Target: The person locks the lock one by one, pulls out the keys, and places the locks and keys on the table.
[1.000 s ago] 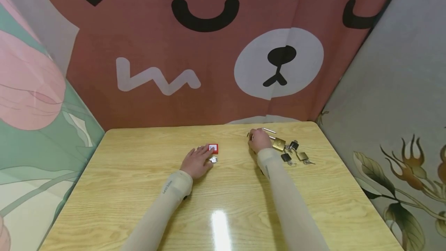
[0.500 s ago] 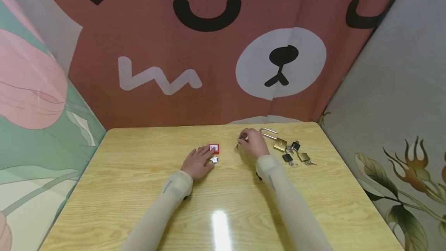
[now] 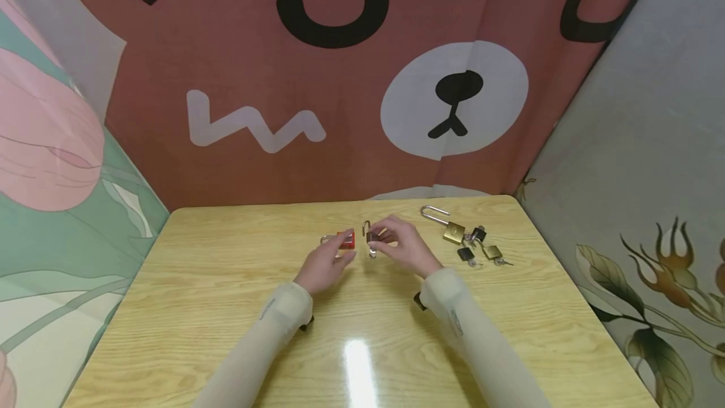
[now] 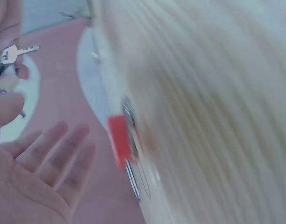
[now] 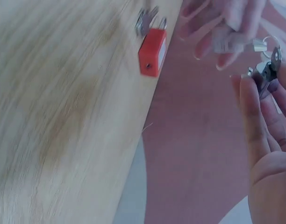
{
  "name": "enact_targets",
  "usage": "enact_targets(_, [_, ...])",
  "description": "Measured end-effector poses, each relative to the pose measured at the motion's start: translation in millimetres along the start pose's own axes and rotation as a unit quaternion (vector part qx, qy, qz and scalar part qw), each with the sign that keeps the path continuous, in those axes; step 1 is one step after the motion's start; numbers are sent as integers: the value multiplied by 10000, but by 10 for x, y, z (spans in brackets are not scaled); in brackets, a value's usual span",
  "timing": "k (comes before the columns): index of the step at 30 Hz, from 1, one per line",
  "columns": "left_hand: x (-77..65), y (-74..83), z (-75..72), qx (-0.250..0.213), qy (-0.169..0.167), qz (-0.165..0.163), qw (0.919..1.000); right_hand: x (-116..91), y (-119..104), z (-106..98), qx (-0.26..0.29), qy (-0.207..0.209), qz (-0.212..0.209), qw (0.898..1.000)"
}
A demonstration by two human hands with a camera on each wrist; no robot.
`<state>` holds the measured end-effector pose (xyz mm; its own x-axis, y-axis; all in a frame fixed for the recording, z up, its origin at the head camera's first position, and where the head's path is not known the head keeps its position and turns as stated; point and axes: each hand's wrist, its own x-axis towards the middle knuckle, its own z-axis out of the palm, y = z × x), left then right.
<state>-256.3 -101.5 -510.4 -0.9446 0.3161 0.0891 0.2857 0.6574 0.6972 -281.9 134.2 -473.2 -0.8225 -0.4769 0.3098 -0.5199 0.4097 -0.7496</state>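
Observation:
My right hand (image 3: 403,245) pinches a small dark padlock (image 3: 369,237) above the table. Its shackle points up and stands open, and bright keys (image 3: 372,253) hang below it. In the right wrist view the held padlock (image 5: 263,74) is partly covered by fingers. Close by on the left, my left hand (image 3: 324,267) is raised with loosely spread fingers and an empty palm, as the left wrist view of that hand (image 4: 35,177) shows. A red padlock (image 3: 352,242) lies beyond its fingertips, partly hidden by them. Keys (image 5: 144,22) lie beside the red padlock.
Right of my hands lie a brass padlock with a long open shackle (image 3: 454,233), a smaller brass padlock (image 3: 492,252) and two black padlocks (image 3: 466,254), with keys among them. The wooden table (image 3: 226,307) ends at a patterned curtain (image 3: 255,175) behind.
My right hand has moved left from beside the brass padlock, bringing the small dark padlock toward my left hand. My left hand has lifted off the red padlock.

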Motion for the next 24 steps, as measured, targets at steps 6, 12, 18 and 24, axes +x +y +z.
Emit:
enact_targets(6, [-28, 134, -47, -2097, 103, -22, 9777, -54, -126, 55, 227, -306, -274, 9989])
enact_targets(12, [-23, 162, -64, -3140, 279, -283, 9486, -66, -209, 91, 349, -384, -467, 9976])
enact_targets(18, [-14, 124, -101, -3572, 517, -636, 9304, -71, -235, 128, 1110, -714, 56, 9912])
enact_targets(24, [8, 119, -96, -3944, 701, -639, 9141, -52, -266, 158, 2026, -876, 484, 9741])
